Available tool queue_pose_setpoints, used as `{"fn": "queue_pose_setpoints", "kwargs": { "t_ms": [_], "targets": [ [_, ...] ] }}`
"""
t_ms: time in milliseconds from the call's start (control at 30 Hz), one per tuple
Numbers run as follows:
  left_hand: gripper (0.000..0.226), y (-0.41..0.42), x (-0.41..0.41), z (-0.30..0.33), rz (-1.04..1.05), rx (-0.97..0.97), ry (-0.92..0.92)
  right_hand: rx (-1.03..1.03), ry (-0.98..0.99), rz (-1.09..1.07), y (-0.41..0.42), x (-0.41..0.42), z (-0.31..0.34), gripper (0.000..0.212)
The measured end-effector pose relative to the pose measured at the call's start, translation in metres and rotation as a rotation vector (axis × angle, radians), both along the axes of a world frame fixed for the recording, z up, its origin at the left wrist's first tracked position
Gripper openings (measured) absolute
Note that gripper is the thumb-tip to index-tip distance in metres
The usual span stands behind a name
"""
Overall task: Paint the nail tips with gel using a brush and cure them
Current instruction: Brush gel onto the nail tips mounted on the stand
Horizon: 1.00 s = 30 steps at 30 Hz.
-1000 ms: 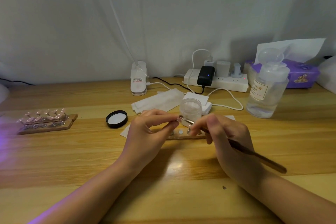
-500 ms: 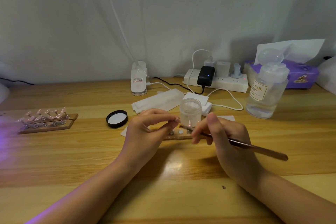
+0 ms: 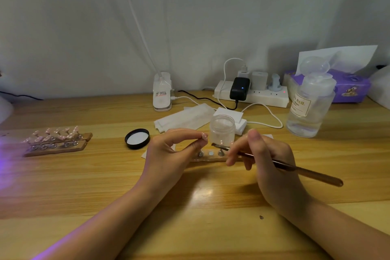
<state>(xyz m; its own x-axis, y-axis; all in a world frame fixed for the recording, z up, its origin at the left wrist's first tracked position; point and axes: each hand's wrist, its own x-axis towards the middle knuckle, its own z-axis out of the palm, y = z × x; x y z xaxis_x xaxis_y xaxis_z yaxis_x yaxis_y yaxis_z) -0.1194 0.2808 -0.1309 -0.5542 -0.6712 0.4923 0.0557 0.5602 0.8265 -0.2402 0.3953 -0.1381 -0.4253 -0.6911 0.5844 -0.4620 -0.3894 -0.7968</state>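
Left hand (image 3: pixel 173 154) pinches nail tip (image 3: pixel 204 135) above counter (image 3: pixel 105 175); right hand (image 3: pixel 268 160) grips brush (image 3: pixel 274 162), bristles just beside tip, before gel jar (image 3: pixel 222 130). Advice: brace wrists, thin even strokes.

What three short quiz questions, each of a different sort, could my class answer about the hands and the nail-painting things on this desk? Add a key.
1. True or false: the right hand holds the brush.
2. What does the left hand pinch? A) the black lid B) a nail tip C) the tissue pack
3. Fill in: the black lid lies on the desk to the ____ of the open jar.

Key: 1 true; 2 B, a nail tip; 3 left.
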Motion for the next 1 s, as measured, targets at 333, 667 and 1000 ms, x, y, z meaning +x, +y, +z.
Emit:
{"fn": "queue_pose_setpoints", "kwargs": {
  "t_ms": [333,667,1000],
  "targets": [
    [0.008,-0.004,-0.004,0.013,-0.083,0.181,-0.168,0.011,-0.095,-0.132,-0.001,-0.004,0.007,0.028],
    [0.012,-0.004,-0.010,0.004,-0.115,0.140,-0.238,0.101,0.104,-0.279,-0.009,-0.006,0.006,0.010],
    [0.009,-0.003,-0.010,0.002,-0.064,0.088,-0.342,0.150,0.228,-0.297,-0.010,-0.005,0.006,0.021]
  ]
}}
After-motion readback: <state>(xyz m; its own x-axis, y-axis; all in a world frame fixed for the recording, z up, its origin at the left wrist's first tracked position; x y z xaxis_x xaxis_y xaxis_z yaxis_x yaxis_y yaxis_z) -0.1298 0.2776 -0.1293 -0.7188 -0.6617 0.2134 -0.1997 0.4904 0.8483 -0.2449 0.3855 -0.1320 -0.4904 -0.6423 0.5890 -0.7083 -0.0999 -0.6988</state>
